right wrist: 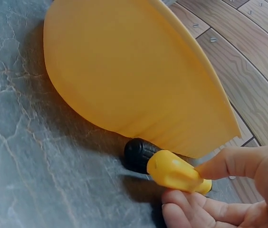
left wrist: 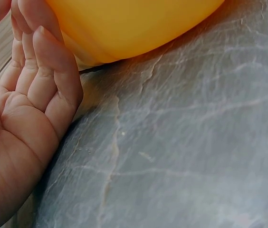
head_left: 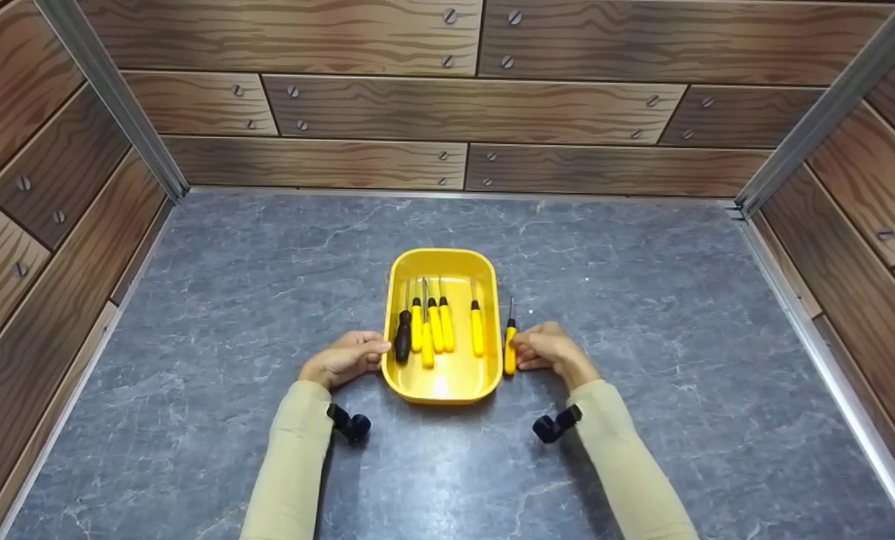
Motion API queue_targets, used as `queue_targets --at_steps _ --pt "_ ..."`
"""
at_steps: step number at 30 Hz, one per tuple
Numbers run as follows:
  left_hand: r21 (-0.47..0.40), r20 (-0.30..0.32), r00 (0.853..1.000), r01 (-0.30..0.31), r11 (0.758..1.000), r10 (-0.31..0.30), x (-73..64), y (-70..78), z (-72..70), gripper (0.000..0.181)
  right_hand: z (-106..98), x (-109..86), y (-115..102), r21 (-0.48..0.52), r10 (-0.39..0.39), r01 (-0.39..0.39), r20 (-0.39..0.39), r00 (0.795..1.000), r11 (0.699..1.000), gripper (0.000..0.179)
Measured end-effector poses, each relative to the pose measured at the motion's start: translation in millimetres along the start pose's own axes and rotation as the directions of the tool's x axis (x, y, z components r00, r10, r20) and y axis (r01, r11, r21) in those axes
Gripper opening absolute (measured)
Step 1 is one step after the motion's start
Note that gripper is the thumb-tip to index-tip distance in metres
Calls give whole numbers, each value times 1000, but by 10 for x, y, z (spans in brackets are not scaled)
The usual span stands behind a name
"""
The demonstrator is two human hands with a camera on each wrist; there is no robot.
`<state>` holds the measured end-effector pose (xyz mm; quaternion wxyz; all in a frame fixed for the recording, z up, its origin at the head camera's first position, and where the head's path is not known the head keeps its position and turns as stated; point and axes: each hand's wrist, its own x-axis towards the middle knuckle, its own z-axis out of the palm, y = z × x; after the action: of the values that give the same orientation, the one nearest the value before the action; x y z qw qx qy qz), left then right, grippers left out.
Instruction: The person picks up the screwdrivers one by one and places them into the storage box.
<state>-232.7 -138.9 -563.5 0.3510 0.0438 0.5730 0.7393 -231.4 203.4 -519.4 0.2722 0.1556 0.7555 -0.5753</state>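
Note:
A yellow plastic tray [head_left: 447, 384] contains several yellow-handled screwdrivers [head_left: 436, 326] and one black-handled screwdriver [head_left: 403, 337]. On its left side my left hand [head_left: 348, 357] holds the rim, thumb on top and fingers along the outer wall. Just outside the right wall, my right hand [head_left: 551, 351] pinches a yellow-handled screwdriver [head_left: 510, 349] between thumb and fingers, its shaft pointing away from me. In the right wrist view a black ribbed handle [right wrist: 140, 156] shows beside that screwdriver's yellow handle [right wrist: 174, 171], close to the tray wall.
The tray stands on a grey marbled tabletop [head_left: 267, 285]. Wood-patterned panels [head_left: 447, 105] rise at the back and both sides, with metal strips [head_left: 830, 382] along their edges. Black wrist cameras [head_left: 351, 424] sit on both beige sleeves [head_left: 289, 465].

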Motion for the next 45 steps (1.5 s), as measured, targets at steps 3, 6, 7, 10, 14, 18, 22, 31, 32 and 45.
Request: queue_targets --at_steps 3,6,7,10,14,18,22,31,32,45 --pt "4 8 1000 -5 1000 5 4 -10 -12 12 -2 -13 -15 -4 -6 6 3 1000 1000 18" --pt "4 11 1000 -8 1000 8 1 -11 -16 13 -7 -30 -41 1 -18 18 3 1000 1000 13" --pt "3 14 1000 -11 1000 11 -1 -11 -17 13 -10 -38 -51 1 -23 23 5 1000 1000 12" --pt "-1 23 1000 -17 1000 17 0 -12 -15 15 -15 -62 -80 8 -37 37 11 999 999 12" --pt "1 25 999 -21 1000 21 3 -12 -8 16 -24 -98 -112 7 -52 52 19 998 999 13" --pt "7 13 1000 -16 1000 16 -1 -6 1 14 -32 -126 -140 1 -73 73 27 997 997 14" --pt "7 10 1000 -16 1000 16 -5 -5 0 12 -39 -148 -170 6 -87 87 23 996 996 19" --pt "5 24 1000 -17 1000 17 -1 -14 -6 13 -58 -182 -232 25 -108 107 37 993 994 23" --pt "4 25 1000 -18 1000 18 1 -15 -9 13 -61 -189 -238 33 -110 109 42 993 993 23" --pt "-11 27 1000 -12 1000 12 1 -6 -11 16 -64 -259 -355 21 -156 156 44 987 988 27"
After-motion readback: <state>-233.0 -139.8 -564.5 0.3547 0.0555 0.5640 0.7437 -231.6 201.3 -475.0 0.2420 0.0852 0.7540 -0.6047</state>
